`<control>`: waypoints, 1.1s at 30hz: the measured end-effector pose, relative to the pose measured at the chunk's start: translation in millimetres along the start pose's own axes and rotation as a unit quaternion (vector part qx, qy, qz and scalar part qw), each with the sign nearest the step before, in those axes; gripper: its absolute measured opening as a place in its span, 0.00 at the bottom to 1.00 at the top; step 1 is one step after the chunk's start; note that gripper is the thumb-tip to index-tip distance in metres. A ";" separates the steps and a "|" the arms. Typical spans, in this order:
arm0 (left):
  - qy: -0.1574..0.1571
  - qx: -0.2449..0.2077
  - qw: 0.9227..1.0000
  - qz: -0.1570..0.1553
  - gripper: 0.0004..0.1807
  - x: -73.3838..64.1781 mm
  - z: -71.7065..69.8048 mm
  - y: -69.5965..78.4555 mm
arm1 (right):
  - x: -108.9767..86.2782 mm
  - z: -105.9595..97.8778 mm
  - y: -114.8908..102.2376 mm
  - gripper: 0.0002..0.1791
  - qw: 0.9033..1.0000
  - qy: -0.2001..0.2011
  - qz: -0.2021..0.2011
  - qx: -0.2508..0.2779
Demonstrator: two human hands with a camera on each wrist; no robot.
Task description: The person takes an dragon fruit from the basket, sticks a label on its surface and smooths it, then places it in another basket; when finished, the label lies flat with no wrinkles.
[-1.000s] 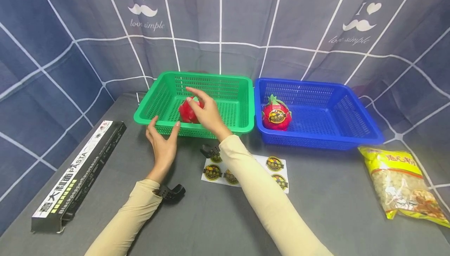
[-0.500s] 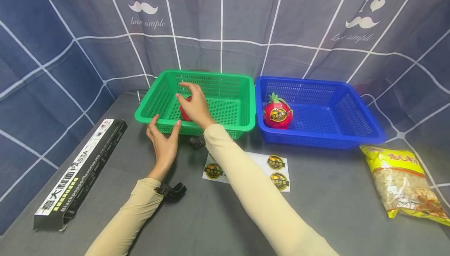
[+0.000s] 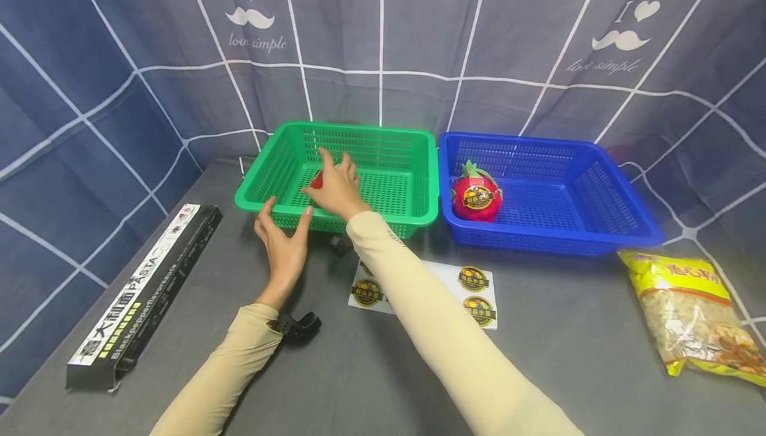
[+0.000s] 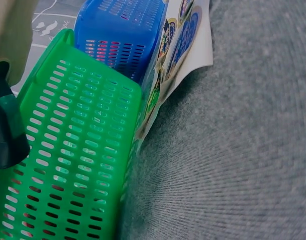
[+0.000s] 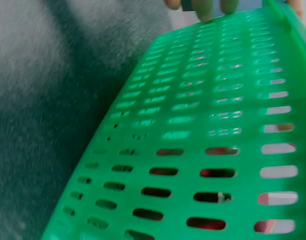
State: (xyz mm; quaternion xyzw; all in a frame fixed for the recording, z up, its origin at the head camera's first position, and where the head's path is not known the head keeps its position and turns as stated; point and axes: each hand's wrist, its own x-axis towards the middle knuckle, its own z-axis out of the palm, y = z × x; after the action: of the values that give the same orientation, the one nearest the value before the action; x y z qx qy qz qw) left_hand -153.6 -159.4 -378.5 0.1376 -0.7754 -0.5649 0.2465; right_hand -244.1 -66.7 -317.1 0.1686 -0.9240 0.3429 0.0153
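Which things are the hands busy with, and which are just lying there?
Busy with:
- red fruit, under the right hand
- green basket, steadied by the left hand
- sticker sheet
- blue basket with a stickered dragon fruit

Just lying there:
- black pasta box
- yellow snack bag

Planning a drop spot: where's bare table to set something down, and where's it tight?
Free: grey table between sticker sheet and yellow snack bag; also the strip between pasta box and left hand. Crowded: front of green basket, where both hands work; right hand is inside it.
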 end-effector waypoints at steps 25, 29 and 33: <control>0.012 0.011 1.000 0.004 0.40 -1.0 1.5 -3.1 | 2.0 -7.3 15.2 0.60 0.993 -0.056 0.100 -0.039; 0.013 0.011 1.000 0.005 0.40 -0.6 1.5 -3.1 | 3.0 -6.9 17.8 0.60 0.995 -0.048 0.088 -0.028; 0.014 0.013 1.000 0.008 0.40 -0.5 1.8 -2.8 | 3.7 -7.0 18.9 0.58 0.995 -0.043 0.081 -0.031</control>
State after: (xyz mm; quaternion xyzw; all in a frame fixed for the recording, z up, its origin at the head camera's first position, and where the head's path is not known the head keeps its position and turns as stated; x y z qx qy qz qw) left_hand -154.3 -158.6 -381.7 0.1426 -0.7799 -0.5511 0.2600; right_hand -254.3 -49.9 -323.0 0.1069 -0.9448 0.3063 -0.0470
